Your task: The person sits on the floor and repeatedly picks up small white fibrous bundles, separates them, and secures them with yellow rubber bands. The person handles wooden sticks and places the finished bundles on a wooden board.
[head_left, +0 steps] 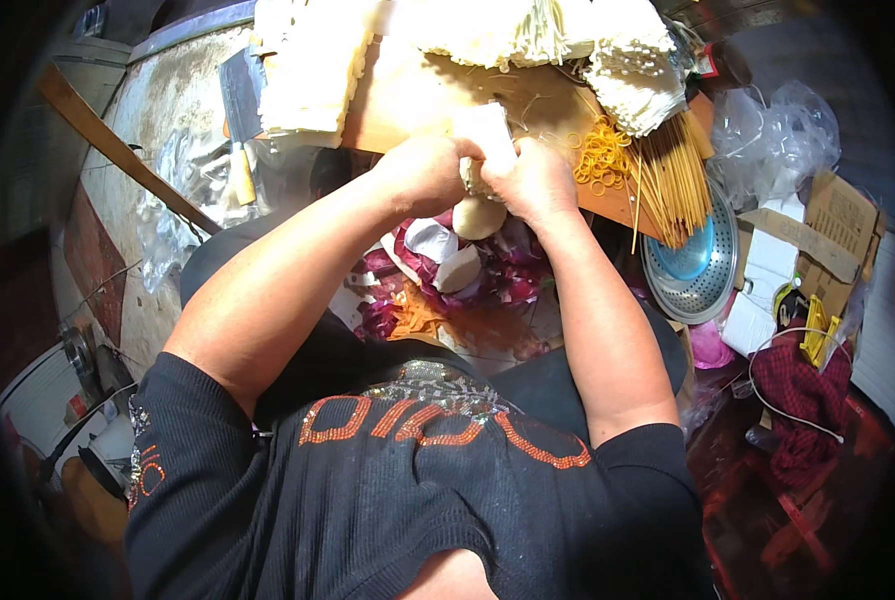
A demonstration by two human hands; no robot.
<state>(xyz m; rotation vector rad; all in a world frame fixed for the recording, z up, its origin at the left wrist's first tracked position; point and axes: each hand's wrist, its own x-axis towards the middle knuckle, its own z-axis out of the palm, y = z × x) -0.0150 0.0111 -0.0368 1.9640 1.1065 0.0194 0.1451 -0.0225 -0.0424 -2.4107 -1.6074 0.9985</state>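
My left hand (430, 172) and my right hand (535, 182) are closed together round a bunch of enoki mushrooms (480, 178) at the near edge of a wooden board (408, 105). Its pale round base points down toward me, while the upper part is washed out by bright light. Beneath my hands, pale cut-off pieces (458, 270) lie among purple-red skins or leaves (518, 262). More white enoki (636, 80) is piled at the board's far right. Beside that pile are yellow rubber bands (603, 155) and a bundle of thin wooden skewers (673, 180).
A cleaver (242, 110) with a wooden handle lies left of a stack of pale sheets or strips (313, 75). To the right are a metal colander (723, 262), clear plastic bags (776, 130) and a cardboard box (836, 225). A curved wooden bar (118, 140) crosses the left side.
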